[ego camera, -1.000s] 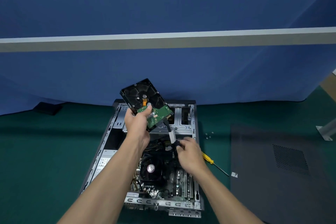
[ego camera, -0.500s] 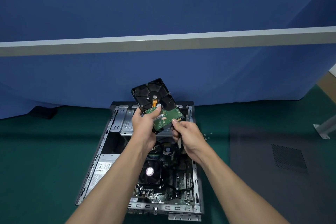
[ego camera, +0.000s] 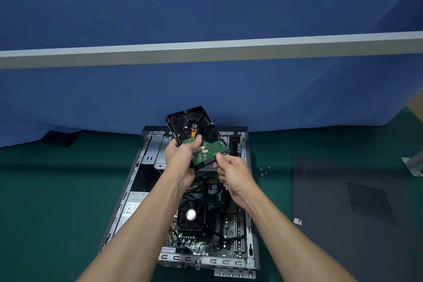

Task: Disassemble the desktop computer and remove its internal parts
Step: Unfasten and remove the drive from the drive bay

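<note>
The open desktop case (ego camera: 137,167) lies flat on the green mat, with its motherboard and black CPU fan (ego camera: 191,214) exposed. Above its drive bay my left hand (ego camera: 180,158) grips a black hard drive (ego camera: 194,126), green circuit board facing up, thumb on the board. My right hand (ego camera: 233,171) pinches a cable connector at the drive's lower right edge; the cable hangs down behind that hand into the case. The connector itself is mostly hidden by my fingers.
The removed dark side panel (ego camera: 357,201) lies flat to the right of the case. A few small screws (ego camera: 264,170) sit on the mat between them. A blue partition stands behind the case, with a black object (ego camera: 59,138) at its foot on the left.
My right hand rose from low on the cable inside the case up to the drive's connector edge. The drive shifted slightly right and up in my left hand.
</note>
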